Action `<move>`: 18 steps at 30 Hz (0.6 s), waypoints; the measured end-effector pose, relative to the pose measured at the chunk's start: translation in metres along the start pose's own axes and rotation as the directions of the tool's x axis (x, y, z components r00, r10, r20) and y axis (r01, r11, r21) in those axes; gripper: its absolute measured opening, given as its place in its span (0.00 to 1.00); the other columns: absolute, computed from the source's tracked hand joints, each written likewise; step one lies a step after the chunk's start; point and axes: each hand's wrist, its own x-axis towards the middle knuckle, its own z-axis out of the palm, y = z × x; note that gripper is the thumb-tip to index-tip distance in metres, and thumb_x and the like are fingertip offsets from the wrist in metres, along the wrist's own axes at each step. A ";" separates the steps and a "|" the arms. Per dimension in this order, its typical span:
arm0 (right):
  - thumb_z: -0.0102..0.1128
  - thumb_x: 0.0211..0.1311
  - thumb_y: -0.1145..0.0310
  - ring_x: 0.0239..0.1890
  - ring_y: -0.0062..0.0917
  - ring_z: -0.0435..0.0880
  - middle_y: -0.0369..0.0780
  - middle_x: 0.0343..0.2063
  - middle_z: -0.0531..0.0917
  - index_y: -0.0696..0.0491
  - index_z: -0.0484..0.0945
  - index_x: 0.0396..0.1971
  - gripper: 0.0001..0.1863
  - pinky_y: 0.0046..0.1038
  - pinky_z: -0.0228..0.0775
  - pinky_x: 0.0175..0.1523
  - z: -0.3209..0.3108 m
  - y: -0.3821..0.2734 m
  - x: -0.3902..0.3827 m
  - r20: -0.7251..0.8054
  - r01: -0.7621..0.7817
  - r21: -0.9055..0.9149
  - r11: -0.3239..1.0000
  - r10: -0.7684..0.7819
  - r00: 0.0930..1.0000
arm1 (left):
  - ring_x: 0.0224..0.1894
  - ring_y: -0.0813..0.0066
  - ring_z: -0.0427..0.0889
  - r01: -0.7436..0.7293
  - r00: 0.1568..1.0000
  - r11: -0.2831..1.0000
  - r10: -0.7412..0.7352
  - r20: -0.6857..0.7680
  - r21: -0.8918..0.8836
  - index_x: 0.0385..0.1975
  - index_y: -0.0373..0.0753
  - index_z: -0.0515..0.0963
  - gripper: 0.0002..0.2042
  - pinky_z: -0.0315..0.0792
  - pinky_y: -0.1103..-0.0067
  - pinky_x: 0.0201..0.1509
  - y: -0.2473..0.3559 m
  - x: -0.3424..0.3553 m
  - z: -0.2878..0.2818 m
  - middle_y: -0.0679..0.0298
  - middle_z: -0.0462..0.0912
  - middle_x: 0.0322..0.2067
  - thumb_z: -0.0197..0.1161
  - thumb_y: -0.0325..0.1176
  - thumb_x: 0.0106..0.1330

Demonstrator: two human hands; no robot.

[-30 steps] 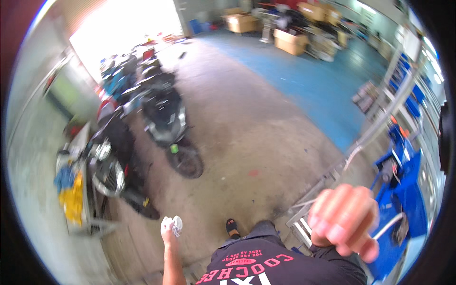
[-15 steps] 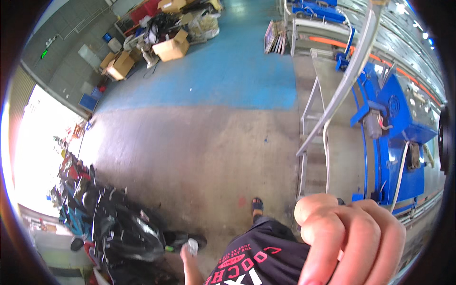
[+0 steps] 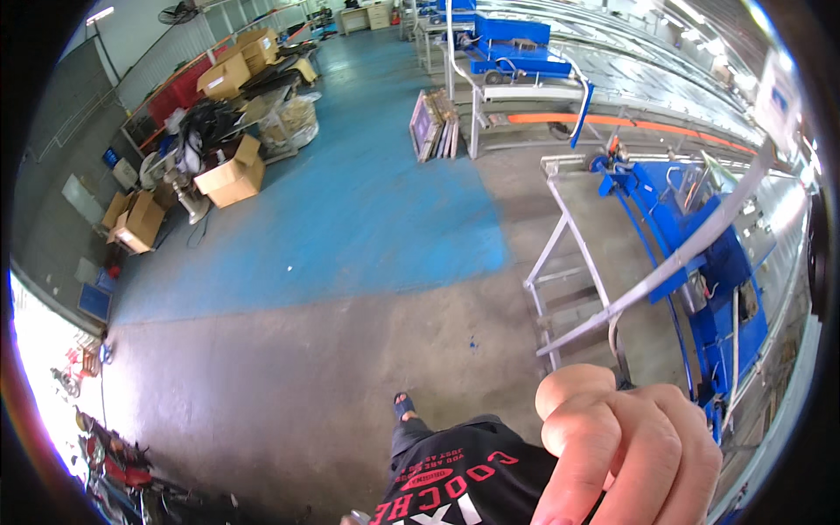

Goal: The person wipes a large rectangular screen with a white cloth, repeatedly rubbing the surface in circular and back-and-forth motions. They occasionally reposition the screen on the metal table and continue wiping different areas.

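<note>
My right hand [image 3: 626, 451] is raised large in the lower right, its fingers curled closed. Whatever it may grip is hidden behind the fingers; a dark bit shows just above the knuckles, and I cannot tell whether the hand holds it. At the bottom edge, only a sliver of my left hand shows beside a small whitish crumpled thing [image 3: 356, 518], its fingers mostly cut off. Between the hands is my black T-shirt [image 3: 455, 472] with red and white print. One foot in a dark sandal [image 3: 402, 406] is on the concrete floor.
A grey metal frame [image 3: 569, 254] and blue machines [image 3: 700, 236] line the right. Flat panels [image 3: 435, 127] lean at its far end. Cardboard boxes [image 3: 232, 173] and bagged scrap stand at the back left. Motorbikes [image 3: 122, 468] are parked by the bright doorway at lower left.
The view has shifted forward and to the right; the motorbikes now sit lower left. My left hand with the white thing has dropped almost out of the picture. My right hand stays raised and closed.
</note>
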 end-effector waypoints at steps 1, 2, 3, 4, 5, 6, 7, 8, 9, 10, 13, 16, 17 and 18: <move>0.53 0.77 0.62 0.33 0.28 0.87 0.41 0.26 0.89 0.58 0.86 0.24 0.22 0.30 0.79 0.43 -0.001 0.031 0.012 -0.078 0.105 -0.005 0.995 -0.105 0.991 | 0.42 0.66 0.83 -0.065 0.998 0.998 0.064 0.017 0.019 0.44 0.43 0.78 0.07 0.81 0.68 0.42 0.049 0.018 0.007 0.64 0.82 0.40 0.60 0.33 0.69; 0.54 0.76 0.61 0.33 0.28 0.87 0.41 0.26 0.89 0.58 0.86 0.24 0.22 0.29 0.79 0.43 0.000 0.056 0.026 -0.139 0.196 -0.084 0.977 -0.206 0.969 | 0.42 0.66 0.83 -0.133 0.988 0.989 0.126 0.095 0.070 0.44 0.42 0.78 0.07 0.81 0.68 0.41 0.103 0.041 0.045 0.65 0.82 0.39 0.60 0.33 0.69; 0.55 0.76 0.61 0.33 0.28 0.86 0.42 0.25 0.89 0.58 0.86 0.24 0.22 0.29 0.79 0.42 -0.012 0.051 0.041 -0.127 0.063 -0.077 0.995 -0.072 0.989 | 0.41 0.66 0.83 -0.257 0.959 0.965 0.248 0.137 0.053 0.44 0.42 0.78 0.07 0.81 0.68 0.41 0.170 0.058 0.058 0.65 0.82 0.39 0.59 0.32 0.69; 0.56 0.75 0.61 0.32 0.27 0.86 0.42 0.25 0.88 0.58 0.86 0.24 0.21 0.27 0.78 0.41 -0.024 0.060 0.051 -0.102 0.143 -0.116 0.983 -0.155 0.983 | 0.41 0.67 0.83 -0.389 0.890 0.920 0.367 0.270 0.034 0.44 0.42 0.78 0.06 0.81 0.69 0.41 0.239 0.085 0.102 0.65 0.82 0.38 0.59 0.32 0.70; 0.57 0.75 0.61 0.31 0.27 0.86 0.43 0.24 0.88 0.58 0.86 0.23 0.21 0.26 0.78 0.40 -0.040 0.071 0.061 -0.083 0.218 -0.152 0.964 -0.232 0.969 | 0.40 0.67 0.84 -0.510 0.792 0.860 0.470 0.390 -0.001 0.44 0.42 0.78 0.06 0.81 0.69 0.40 0.305 0.105 0.155 0.65 0.82 0.38 0.59 0.32 0.70; 0.58 0.74 0.61 0.30 0.27 0.86 0.43 0.24 0.88 0.58 0.86 0.23 0.21 0.25 0.77 0.39 -0.055 0.090 0.071 -0.066 0.291 -0.139 0.946 -0.302 0.951 | 0.35 0.60 0.86 -0.661 0.749 0.719 0.649 0.132 0.216 0.46 0.41 0.77 0.08 0.81 0.62 0.28 0.364 0.107 0.208 0.58 0.83 0.39 0.59 0.32 0.71; 0.58 0.74 0.62 0.30 0.27 0.85 0.43 0.24 0.88 0.58 0.86 0.23 0.21 0.25 0.77 0.39 -0.075 0.099 0.079 -0.051 0.324 -0.160 0.932 -0.335 0.941 | 0.36 0.61 0.85 -0.738 0.675 0.653 0.717 0.172 0.171 0.50 0.37 0.75 0.11 0.82 0.65 0.29 0.423 0.103 0.249 0.56 0.83 0.41 0.59 0.32 0.72; 0.58 0.74 0.62 0.29 0.27 0.85 0.43 0.24 0.88 0.59 0.86 0.23 0.21 0.25 0.76 0.39 -0.081 0.109 0.087 -0.174 0.298 -0.272 0.915 -0.351 0.920 | 0.36 0.62 0.86 -0.768 0.640 0.618 0.726 0.252 0.169 0.51 0.38 0.75 0.12 0.81 0.68 0.27 0.455 0.091 0.317 0.57 0.83 0.42 0.59 0.33 0.72; 0.58 0.74 0.62 0.29 0.27 0.85 0.44 0.24 0.88 0.59 0.86 0.23 0.21 0.25 0.76 0.38 -0.092 0.128 0.094 -0.299 0.219 -0.394 0.892 -0.350 0.888 | 0.36 0.64 0.86 -0.724 0.688 0.646 0.645 0.333 0.244 0.51 0.38 0.76 0.11 0.80 0.70 0.26 0.466 0.057 0.392 0.58 0.83 0.42 0.59 0.32 0.72; 0.58 0.74 0.62 0.29 0.27 0.85 0.44 0.24 0.88 0.59 0.87 0.24 0.20 0.25 0.76 0.39 -0.075 0.144 0.108 -0.558 0.107 -0.464 0.879 -0.384 0.736 | 0.36 0.65 0.86 -0.719 0.688 0.662 0.631 0.360 0.212 0.51 0.39 0.76 0.12 0.80 0.70 0.26 0.482 0.034 0.435 0.58 0.83 0.42 0.59 0.32 0.72; 0.57 0.75 0.62 0.30 0.28 0.86 0.44 0.24 0.88 0.59 0.87 0.25 0.21 0.26 0.77 0.40 -0.174 0.158 0.141 -0.304 0.305 -0.467 0.830 -0.474 0.826 | 0.33 0.68 0.85 -0.769 0.574 0.627 0.589 0.569 0.126 0.47 0.41 0.78 0.09 0.79 0.73 0.25 0.546 0.021 0.547 0.61 0.83 0.39 0.59 0.29 0.69; 0.55 0.76 0.61 0.32 0.29 0.87 0.43 0.26 0.88 0.59 0.88 0.25 0.22 0.28 0.78 0.41 -0.312 0.165 0.175 0.171 0.545 -0.264 0.796 -0.518 0.838 | 0.28 0.69 0.84 -0.770 0.585 0.626 0.618 0.526 0.121 0.37 0.44 0.79 0.04 0.79 0.72 0.22 0.564 0.023 0.592 0.65 0.81 0.31 0.60 0.28 0.66; 0.54 0.77 0.61 0.32 0.29 0.87 0.43 0.26 0.89 0.59 0.88 0.25 0.22 0.28 0.78 0.41 -0.334 0.169 0.188 0.105 0.537 -0.243 0.808 -0.529 0.842 | 0.41 0.66 0.85 -0.730 0.657 0.643 0.566 0.499 0.231 0.49 0.41 0.79 0.11 0.83 0.67 0.34 0.574 0.030 0.584 0.62 0.82 0.41 0.61 0.30 0.69; 0.54 0.77 0.61 0.33 0.28 0.87 0.43 0.27 0.89 0.59 0.88 0.25 0.23 0.28 0.78 0.41 -0.347 0.168 0.208 0.092 0.543 -0.313 0.779 -0.544 0.834 | 0.40 0.66 0.85 -0.726 0.657 0.629 0.513 0.552 0.278 0.47 0.39 0.80 0.10 0.83 0.68 0.34 0.552 0.036 0.627 0.61 0.83 0.42 0.60 0.31 0.69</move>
